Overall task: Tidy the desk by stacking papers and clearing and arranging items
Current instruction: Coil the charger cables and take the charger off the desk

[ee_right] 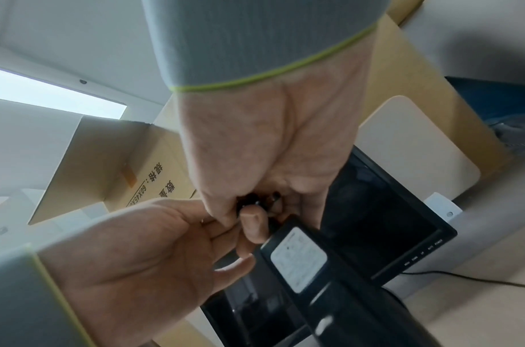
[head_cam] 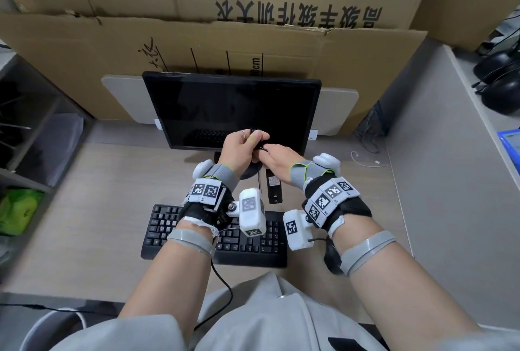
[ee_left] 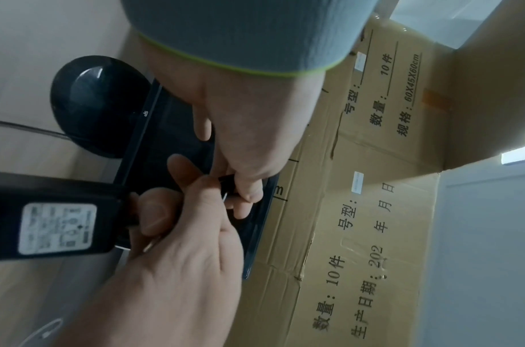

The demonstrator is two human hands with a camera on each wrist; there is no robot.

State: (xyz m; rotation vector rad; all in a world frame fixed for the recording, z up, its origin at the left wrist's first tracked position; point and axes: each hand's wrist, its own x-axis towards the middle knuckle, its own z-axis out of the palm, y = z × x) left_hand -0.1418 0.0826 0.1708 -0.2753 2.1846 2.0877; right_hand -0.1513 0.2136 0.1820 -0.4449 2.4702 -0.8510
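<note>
Both hands meet in front of the black monitor (head_cam: 230, 108). My left hand (head_cam: 247, 142) has its fingers curled round a small bundle of black cord (head_cam: 257, 139). My right hand (head_cam: 277, 156) pinches the same cord from the right. In the right wrist view the cord bundle (ee_right: 255, 199) shows between the right hand's fingertips (ee_right: 252, 220). A black power adapter (head_cam: 273, 186) with a white label sits just below the hands. It fills the left side of the left wrist view (ee_left: 56, 227). Whether it hangs or lies on the desk I cannot tell.
A black keyboard (head_cam: 253, 241) lies near the desk's front edge, with a black mouse (head_cam: 332, 258) to its right under my forearm. A thin white cable (head_cam: 365, 162) lies at the back right. Big cardboard boxes (head_cam: 253, 41) stand behind the monitor. A grey partition (head_cam: 436, 153) borders the right side.
</note>
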